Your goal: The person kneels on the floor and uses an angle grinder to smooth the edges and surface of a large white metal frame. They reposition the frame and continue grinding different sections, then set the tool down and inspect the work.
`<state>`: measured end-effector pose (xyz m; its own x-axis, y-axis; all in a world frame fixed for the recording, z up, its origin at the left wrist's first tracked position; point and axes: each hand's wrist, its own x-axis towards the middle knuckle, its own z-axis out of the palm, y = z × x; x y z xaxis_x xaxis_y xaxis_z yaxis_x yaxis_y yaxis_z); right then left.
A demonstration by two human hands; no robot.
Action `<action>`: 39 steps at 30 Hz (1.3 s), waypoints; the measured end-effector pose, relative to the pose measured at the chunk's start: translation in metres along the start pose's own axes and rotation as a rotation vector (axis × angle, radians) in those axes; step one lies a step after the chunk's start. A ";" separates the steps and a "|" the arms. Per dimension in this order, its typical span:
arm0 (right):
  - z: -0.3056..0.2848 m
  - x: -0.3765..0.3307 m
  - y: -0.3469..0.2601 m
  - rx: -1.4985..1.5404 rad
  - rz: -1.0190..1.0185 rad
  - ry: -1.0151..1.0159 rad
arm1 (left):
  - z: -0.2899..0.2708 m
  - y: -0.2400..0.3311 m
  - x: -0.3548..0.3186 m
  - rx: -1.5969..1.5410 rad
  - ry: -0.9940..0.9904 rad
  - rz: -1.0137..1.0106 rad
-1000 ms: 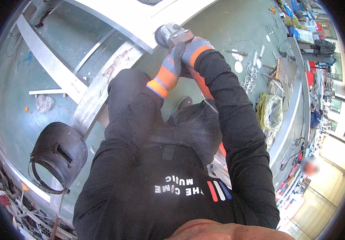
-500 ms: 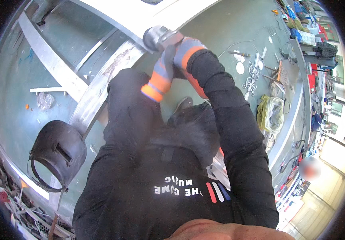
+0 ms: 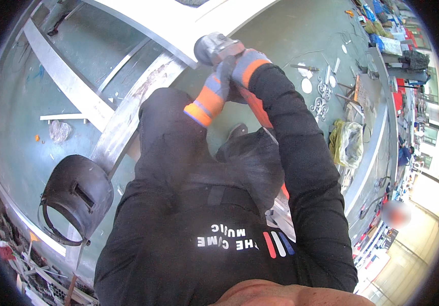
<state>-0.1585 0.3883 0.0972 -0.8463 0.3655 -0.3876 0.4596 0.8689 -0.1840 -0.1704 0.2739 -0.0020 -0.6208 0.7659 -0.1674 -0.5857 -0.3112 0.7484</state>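
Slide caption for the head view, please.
Gloved left hand and right hand gripping an angle grinder beside a pale frame, dark welding mask at left.

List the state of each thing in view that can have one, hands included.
Left hand: gloved, closed on the angle grinder
Right hand: gloved, closed on the angle grinder
Angle grinder: held two-handed; running or not, cannot tell
Welding mask: unworn
Clear plastic bag: crumpled
Yellow sack: open

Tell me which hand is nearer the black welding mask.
Left. In the picture, the left hand is above and right of the welding mask; the right hand lies farther off the same way, both apart from it.
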 end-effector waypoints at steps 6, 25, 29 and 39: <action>-0.001 -0.016 0.029 -0.031 0.169 0.047 | 0.031 0.017 -0.005 -0.016 -0.117 -0.236; -0.003 -0.021 0.015 -0.054 0.029 -0.037 | 0.019 -0.002 -0.013 0.140 -0.055 -0.121; 0.030 -0.048 0.037 0.372 0.145 0.211 | 0.020 -0.007 -0.015 0.359 -0.158 -0.143; 0.261 -0.012 0.061 1.594 -0.143 0.101 | -0.004 -0.019 -0.069 0.640 0.189 -0.235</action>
<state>-0.0494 0.3498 -0.1452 -0.8887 0.3913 -0.2389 0.1228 -0.2989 -0.9464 -0.1187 0.2251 -0.0072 -0.6295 0.6431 -0.4360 -0.3302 0.2864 0.8994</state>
